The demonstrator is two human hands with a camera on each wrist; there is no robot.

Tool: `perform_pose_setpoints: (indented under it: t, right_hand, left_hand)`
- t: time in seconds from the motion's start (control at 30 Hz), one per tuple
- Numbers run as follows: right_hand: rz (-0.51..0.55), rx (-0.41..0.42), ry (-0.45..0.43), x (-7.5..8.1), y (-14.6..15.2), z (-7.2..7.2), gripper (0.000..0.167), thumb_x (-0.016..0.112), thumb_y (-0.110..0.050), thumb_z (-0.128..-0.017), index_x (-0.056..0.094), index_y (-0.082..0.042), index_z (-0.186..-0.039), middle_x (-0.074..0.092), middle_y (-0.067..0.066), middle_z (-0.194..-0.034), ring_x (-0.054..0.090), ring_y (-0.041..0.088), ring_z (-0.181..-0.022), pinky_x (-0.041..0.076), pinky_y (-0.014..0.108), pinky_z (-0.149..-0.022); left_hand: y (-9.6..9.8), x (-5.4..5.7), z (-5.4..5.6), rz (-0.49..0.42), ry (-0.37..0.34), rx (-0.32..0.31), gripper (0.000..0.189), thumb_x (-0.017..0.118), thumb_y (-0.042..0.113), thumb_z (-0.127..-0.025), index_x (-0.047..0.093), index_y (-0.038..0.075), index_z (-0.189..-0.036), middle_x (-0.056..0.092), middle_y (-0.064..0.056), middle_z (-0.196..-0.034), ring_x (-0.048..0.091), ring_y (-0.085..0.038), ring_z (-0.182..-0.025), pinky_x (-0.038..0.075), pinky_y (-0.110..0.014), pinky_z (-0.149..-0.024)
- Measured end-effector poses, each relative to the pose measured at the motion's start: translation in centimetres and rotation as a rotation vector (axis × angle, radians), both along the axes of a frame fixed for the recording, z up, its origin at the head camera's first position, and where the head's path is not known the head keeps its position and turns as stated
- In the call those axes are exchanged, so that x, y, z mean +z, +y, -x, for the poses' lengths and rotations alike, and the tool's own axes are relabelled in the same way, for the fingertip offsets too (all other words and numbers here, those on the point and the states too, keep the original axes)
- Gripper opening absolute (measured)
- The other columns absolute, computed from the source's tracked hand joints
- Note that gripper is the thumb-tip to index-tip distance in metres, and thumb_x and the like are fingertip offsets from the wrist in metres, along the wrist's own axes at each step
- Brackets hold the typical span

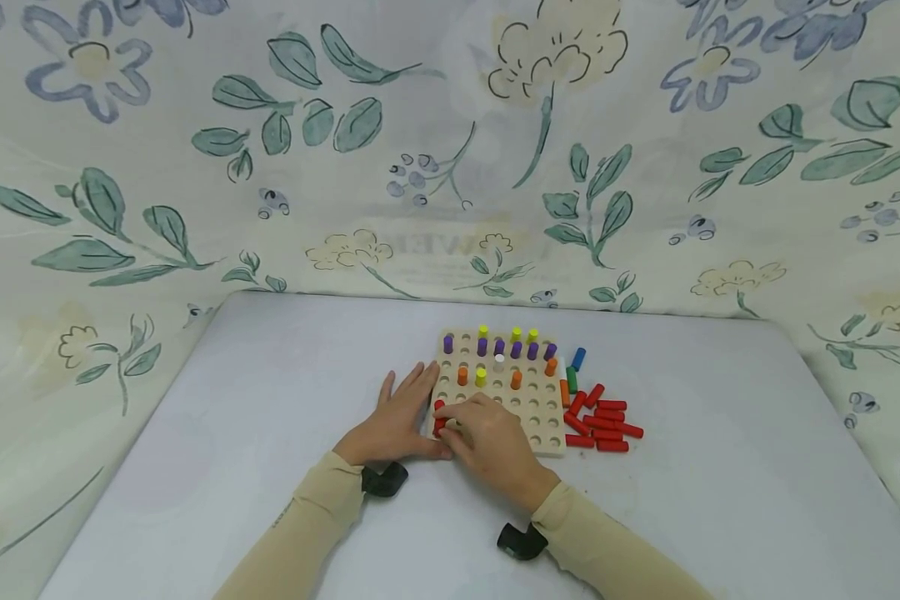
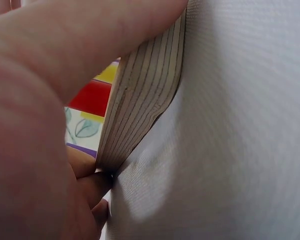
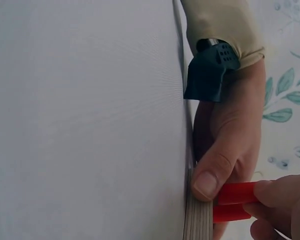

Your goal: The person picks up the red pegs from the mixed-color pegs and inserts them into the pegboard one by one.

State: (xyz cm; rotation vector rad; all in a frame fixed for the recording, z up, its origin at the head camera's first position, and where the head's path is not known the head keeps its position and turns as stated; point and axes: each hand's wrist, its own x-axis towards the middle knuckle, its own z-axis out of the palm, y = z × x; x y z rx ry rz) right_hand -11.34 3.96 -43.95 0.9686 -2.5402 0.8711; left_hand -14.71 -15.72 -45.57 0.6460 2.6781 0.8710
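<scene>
A light wooden pegboard [image 1: 543, 412] with rows of round holes lies flat on the table. My left hand [image 1: 397, 423] rests against its near left corner, fingers fairly straight along the left side and thumb on the front edge [image 2: 149, 75]. My right hand [image 1: 498, 446] reaches over that corner. Its thumb and fingers pinch the top of an upright red peg [image 3: 237, 192] at the board. Beside it stands a second red peg [image 3: 232, 213]. Whether the pinched peg is fully seated cannot be seen. Purple pegs [image 1: 516, 350], yellow, orange and white ones stand farther back.
Several loose red pegs [image 1: 604, 422] lie scattered right of the board. Near its right edge lie a blue peg [image 1: 578, 359], a green peg [image 1: 572, 380] and an orange peg [image 1: 565, 392]. A flowered cloth [image 1: 450, 167] hangs behind the white table [image 1: 270, 375].
</scene>
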Motion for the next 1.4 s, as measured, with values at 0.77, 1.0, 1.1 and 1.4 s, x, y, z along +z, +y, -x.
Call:
perform_pose_setpoints:
  t: [0.77,1.0,1.1,1.4]
  right_hand:
    - [-0.089,0.0,-0.064,-0.08,-0.22,0.43,0.026,0.078,-0.016,-0.09,0.075,-0.012,-0.115,0.075,-0.003,-0.097,0.056,0.009,-0.081,0.048,0.017,-0.065]
    - [-0.13,-0.019,-0.098,0.02,-0.32,0.36,0.027,0.077,-0.018,-0.091,0.073,-0.011,-0.117,0.074,-0.002,-0.097,0.06,0.011,-0.085,0.052,0.019,-0.071]
    - [-0.118,-0.022,-0.096,0.08,-0.25,0.35,0.027,0.077,-0.018,-0.091,0.072,-0.01,-0.116,0.073,-0.002,-0.097,0.061,0.011,-0.087,0.053,0.02,-0.073]
    - [-0.005,-0.014,-0.05,0.67,0.2,0.3,0.025,0.079,-0.018,-0.089,0.074,-0.01,-0.112,0.074,0.0,-0.103,0.065,0.012,-0.092,0.056,0.025,-0.079]
  left_hand:
    - [0.05,0.17,0.02,0.003,-0.005,-0.003,0.123,0.086,0.048,-0.074,0.013,-0.003,-0.159,0.015,-0.018,-0.166,0.003,-0.035,-0.154,-0.012,-0.061,-0.117]
    - [-0.01,0.41,-0.07,0.005,-0.008,0.001,0.121,0.086,0.047,-0.074,0.014,-0.003,-0.159,0.016,-0.017,-0.166,0.004,-0.035,-0.154,-0.012,-0.06,-0.118]
    - [0.02,0.44,-0.1,-0.003,-0.004,-0.003,0.121,0.085,0.047,-0.074,0.014,-0.003,-0.159,0.016,-0.017,-0.166,0.004,-0.035,-0.154,-0.012,-0.061,-0.118]
    - [0.05,0.52,-0.07,-0.025,-0.01,-0.008,0.122,0.085,0.049,-0.074,0.014,-0.003,-0.159,0.015,-0.018,-0.166,0.004,-0.035,-0.154,-0.013,-0.061,-0.117]
